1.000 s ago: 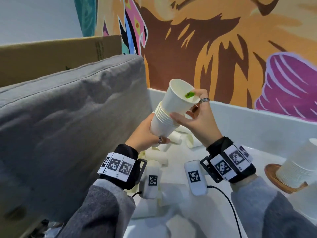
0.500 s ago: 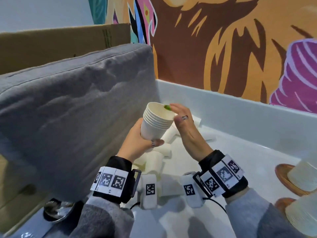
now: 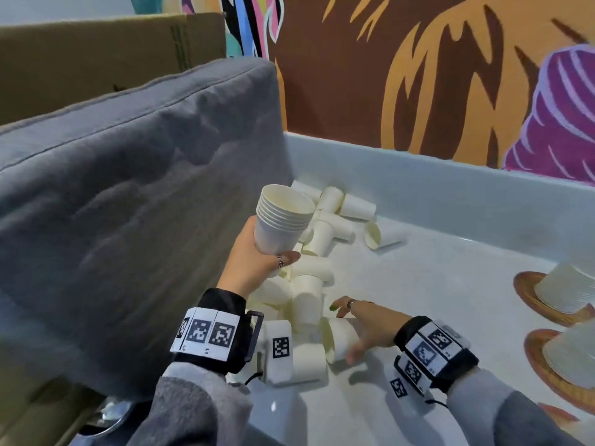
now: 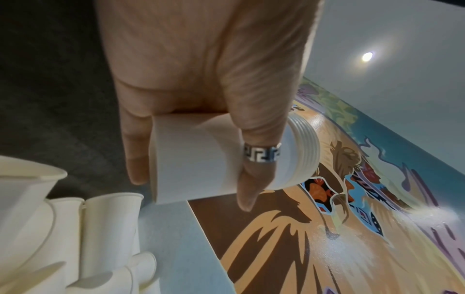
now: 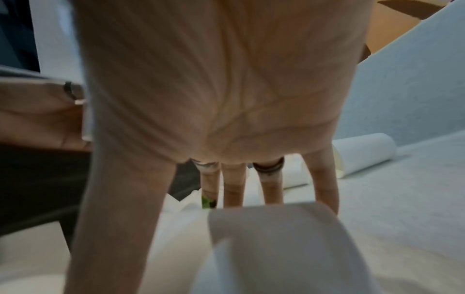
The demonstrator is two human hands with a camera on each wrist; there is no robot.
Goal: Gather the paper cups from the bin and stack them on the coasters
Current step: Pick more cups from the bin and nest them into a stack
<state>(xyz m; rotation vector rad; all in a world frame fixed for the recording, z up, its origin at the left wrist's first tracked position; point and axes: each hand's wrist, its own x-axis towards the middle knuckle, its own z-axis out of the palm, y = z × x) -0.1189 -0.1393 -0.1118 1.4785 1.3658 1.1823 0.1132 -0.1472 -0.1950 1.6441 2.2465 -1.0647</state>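
Note:
My left hand (image 3: 273, 252) grips a nested stack of white paper cups (image 3: 281, 220), mouth up, above the bin's left side; the thumb, with a ring, wraps the stack (image 4: 201, 159). Below it, loose cups (image 3: 322, 233) lie on their sides in a heap on the white bin floor. My right hand (image 3: 343, 333) is low in the bin, spread over one lying cup (image 3: 338, 341). Its fingers (image 5: 232, 189) are straight, with the cup (image 5: 276, 248) between thumb and fingers. Two woven coasters (image 3: 528, 294) (image 3: 537, 358) at right carry upside-down cup stacks (image 3: 566, 291).
The bin's white back wall (image 3: 418, 188) runs under a painted mural. A grey cushion (image 3: 128, 204) stands close along the left, with a cardboard box (image 3: 96, 59) behind it. Bare bin floor (image 3: 434, 284) lies between the heap and the coasters.
My right hand left the top of the stack and dropped to a loose cup on the bin floor. The left hand lowered the stack slightly and holds it alone.

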